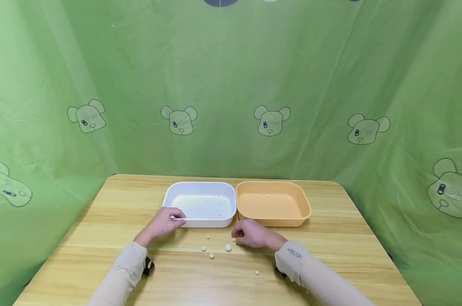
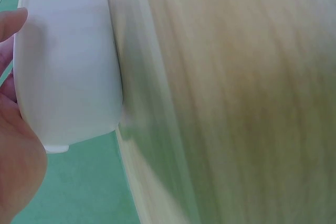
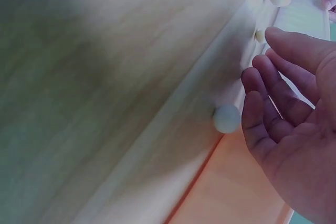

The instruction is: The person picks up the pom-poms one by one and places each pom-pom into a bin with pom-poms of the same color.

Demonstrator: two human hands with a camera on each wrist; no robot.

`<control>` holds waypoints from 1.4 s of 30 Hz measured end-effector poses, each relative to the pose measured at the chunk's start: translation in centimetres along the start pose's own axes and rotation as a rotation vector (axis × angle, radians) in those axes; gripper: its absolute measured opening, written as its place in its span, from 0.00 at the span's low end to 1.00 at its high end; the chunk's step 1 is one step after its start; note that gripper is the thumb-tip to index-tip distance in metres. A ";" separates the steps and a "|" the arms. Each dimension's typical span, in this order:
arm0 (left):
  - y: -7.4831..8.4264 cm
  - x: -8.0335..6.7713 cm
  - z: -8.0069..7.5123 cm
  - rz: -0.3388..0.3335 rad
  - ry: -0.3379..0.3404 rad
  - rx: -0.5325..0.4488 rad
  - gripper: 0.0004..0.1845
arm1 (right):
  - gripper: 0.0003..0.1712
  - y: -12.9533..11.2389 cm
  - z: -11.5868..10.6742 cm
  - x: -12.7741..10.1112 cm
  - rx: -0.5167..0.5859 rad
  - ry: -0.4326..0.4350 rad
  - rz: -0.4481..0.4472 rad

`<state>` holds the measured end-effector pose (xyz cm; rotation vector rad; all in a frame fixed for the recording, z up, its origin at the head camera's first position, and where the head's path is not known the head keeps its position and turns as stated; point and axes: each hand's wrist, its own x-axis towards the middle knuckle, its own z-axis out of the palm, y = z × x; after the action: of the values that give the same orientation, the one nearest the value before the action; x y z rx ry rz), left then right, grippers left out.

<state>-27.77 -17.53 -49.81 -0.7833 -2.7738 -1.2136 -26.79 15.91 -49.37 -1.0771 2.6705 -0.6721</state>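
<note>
At the front left corner of the white bin (image 1: pixel 209 222), my left hand (image 1: pixel 165 222) grips the rim. The left wrist view has the thumb on the outer face of the bin wall (image 2: pixel 68 72), with fingers behind the rim. My right hand (image 1: pixel 253 233) is low over the table, in front of where the two bins meet. Its fingers are loosely bent and hold nothing. A small yellow ball (image 3: pixel 259 35) lies just off the thumb tip, and a white ball (image 3: pixel 227 118) lies by the lower fingertips. Two yellow balls (image 1: pixel 219 213) are inside the white bin.
The orange bin (image 1: pixel 273 222) stands against the white bin, with two small white balls (image 1: pixel 257 196) inside. Around the table's middle lie a larger white ball (image 1: pixel 228 247), a smaller white ball (image 1: pixel 203 248) and yellow balls (image 1: pixel 211 256). Another white ball (image 1: pixel 256 272) lies nearer the front.
</note>
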 end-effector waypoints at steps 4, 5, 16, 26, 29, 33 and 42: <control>0.1 0.0 0.0 -0.002 0.002 0.001 0.03 | 0.07 0.1 0.1 0.2 -0.025 -0.010 0.002; 0.1 0.0 -0.1 -0.002 0.003 0.002 0.03 | 0.07 0.1 0.2 0.2 -0.033 -0.012 -0.001; 0.1 0.0 0.0 -0.004 0.001 0.006 0.04 | 0.07 0.1 0.5 0.5 -0.068 -0.035 -0.037; 0.0 0.1 -0.1 -0.008 -0.003 -0.004 0.04 | 0.05 0.1 0.5 0.7 -0.073 -0.035 -0.049; -0.1 0.1 -0.1 -0.004 -0.002 -0.007 0.05 | 0.04 0.0 0.5 0.6 -0.073 -0.034 -0.046; -0.1 0.1 -0.1 -0.001 -0.002 -0.007 0.05 | 0.03 -0.1 0.5 0.5 -0.076 -0.034 -0.048; -0.1 0.1 -0.1 0.002 0.001 0.000 0.06 | 0.02 -0.1 0.4 0.5 -0.083 -0.042 -0.040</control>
<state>-27.95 -17.61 -49.82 -0.7849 -2.7724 -1.2127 -26.95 15.38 -49.64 -1.1547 2.6689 -0.5433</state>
